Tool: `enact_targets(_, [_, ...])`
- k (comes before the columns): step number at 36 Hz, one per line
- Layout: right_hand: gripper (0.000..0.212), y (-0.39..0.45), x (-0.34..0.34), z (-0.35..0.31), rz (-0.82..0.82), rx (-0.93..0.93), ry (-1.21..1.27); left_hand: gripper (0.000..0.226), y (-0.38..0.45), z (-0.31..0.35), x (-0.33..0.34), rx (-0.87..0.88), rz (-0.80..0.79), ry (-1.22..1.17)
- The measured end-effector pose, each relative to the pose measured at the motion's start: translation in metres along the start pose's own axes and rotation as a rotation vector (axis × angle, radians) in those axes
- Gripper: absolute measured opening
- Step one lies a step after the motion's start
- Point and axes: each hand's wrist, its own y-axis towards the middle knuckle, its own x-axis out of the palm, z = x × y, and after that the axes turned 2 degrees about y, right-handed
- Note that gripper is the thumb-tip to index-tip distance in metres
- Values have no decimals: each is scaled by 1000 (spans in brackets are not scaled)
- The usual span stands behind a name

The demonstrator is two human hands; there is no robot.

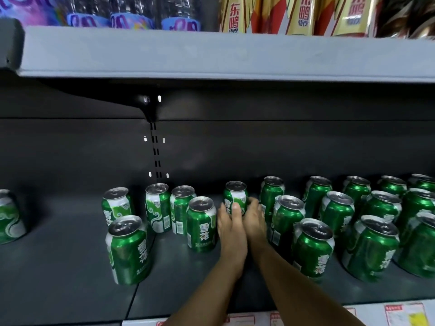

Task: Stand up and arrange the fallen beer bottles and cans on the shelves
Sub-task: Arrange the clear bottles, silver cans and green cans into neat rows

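Several green beer cans stand upright on the dark shelf (70, 267). Both my hands reach to one can (235, 193) at the back of the middle. My left hand (231, 225) grips it from the front left, thumb laid on its label. From the right, my right hand (255, 217) curls its fingers round the can's side. The can's lower half is hidden behind the hands. Close on the left stands another can (202, 223); on the right another (286, 216).
Ordered rows of cans (374, 245) fill the right side. A looser group (128, 249) stands at the left, with a lone can (9, 217) at the far left edge. The grey upper shelf (211, 52) carries bottles and yellow packs. Price tags (404, 314) line the front edge.
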Motion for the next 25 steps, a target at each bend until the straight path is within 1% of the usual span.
enact_targets(1, [64, -1, 1, 0, -8, 10, 64, 99, 12, -8, 1, -68, -13, -35])
enact_targets(3, [91, -3, 3, 2, -21, 8, 148, 99, 42, -41, 3, -173, -45, -97])
enact_targets(4, [94, -4, 3, 3, -37, -4, 143, 97, 60, -70, 3, -203, -67, -130])
enact_targets(6, [82, -1, 3, 8, -87, -32, 86, 97, 84, -114, 6, -237, -63, -172])
enact_targets(7, [77, 2, 3, 9, -117, -43, 79, 96, 92, -118, 6, -233, -54, -172])
enact_targets(9, [73, 6, 4, 11, -159, -64, 97, 93, 79, -85, 6, -199, -21, -131])
enact_targets(11, [70, 10, 6, 11, -178, -75, 113, 83, 43, -39, 8, -111, 31, -58])
enact_targets(12, [67, 13, 7, 12, -181, -77, 119, 80, 33, -27, 8, -76, 51, -31])
enact_targets(15, [62, 17, 11, 12, -195, -81, 142, 92, 25, -18, 6, -51, 61, -24])
enact_targets(18, [63, 17, 11, 9, -206, -74, 143, 74, 29, -18, 5, -59, 46, -30])
enact_targets(19, [60, 17, 11, 9, -203, -77, 139, 76, 30, -19, 4, -58, 34, -27])
enact_targets(22, [53, 18, 10, 9, -201, -93, 101, 103, 35, -27, -1, -82, 24, -37])
enact_targets(23, [52, 18, 11, 8, -201, -100, 88, 104, 35, -28, -2, -84, 13, -28])
enact_targets(24, [50, 17, 10, 7, -198, -95, 71, 98, 32, -26, -3, -80, 1, -7])
enact_targets(25, [48, 16, 10, 7, -187, -92, 64, 88, 26, -23, -4, -58, -16, 22])
